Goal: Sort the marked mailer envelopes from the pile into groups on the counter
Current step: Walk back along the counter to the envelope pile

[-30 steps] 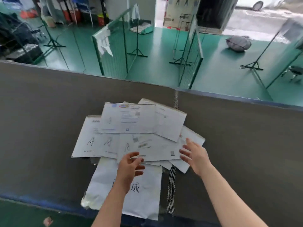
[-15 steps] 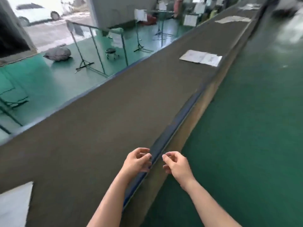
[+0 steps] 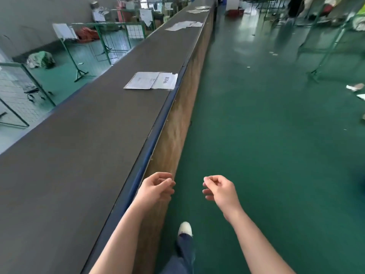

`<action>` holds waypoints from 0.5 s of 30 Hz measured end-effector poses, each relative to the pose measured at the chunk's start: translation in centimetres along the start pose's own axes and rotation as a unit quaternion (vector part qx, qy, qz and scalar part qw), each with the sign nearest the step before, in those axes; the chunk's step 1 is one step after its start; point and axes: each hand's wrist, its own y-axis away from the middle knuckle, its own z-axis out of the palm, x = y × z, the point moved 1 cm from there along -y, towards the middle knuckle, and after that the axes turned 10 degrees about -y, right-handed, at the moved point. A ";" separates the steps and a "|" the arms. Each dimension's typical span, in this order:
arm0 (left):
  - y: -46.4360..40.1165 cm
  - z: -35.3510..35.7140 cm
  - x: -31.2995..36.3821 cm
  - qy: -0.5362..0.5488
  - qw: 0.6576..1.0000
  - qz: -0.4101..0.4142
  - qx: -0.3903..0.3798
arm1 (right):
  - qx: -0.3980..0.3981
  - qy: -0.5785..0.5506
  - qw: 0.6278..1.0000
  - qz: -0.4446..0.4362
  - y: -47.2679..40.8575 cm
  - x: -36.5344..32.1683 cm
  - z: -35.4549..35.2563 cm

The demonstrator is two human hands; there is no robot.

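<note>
counter [image 3: 83, 147]: long dark top w/ a blue front edge, runs away up the frame. Reads like a sorting line, groups spaced out along it.
nearest group [image 3: 151, 80]: couple of flat mailers side by side, right at the front edge, one w/ a printed label. Prob laid flat there so the marks stay readable and easy to reach from the aisle.
farther groups [image 3: 183, 25]: more mailers further along, too small to read. Well apart from each other, guessing so they don't get mixed up.
pile: not in view rn.
left hand [image 3: 156, 188]: fingers loosely curled, holding nothing, hanging over the counter's front edge, can't tell if touching.
right hand [image 3: 219, 189]: same deal, loose curl, nothing in it, out over the green floor [image 3: 266, 135].
hands: apart from each other, both idle.
shoe [image 3: 185, 228]: mid-step on the floor, so prob walking along the counter.
</note>
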 end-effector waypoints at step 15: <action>-41.0 9.8 24.0 0.060 0.994 0.046 -0.075 | 0.099 -0.065 0.993 -0.015 -35.8 -19.1 -4.4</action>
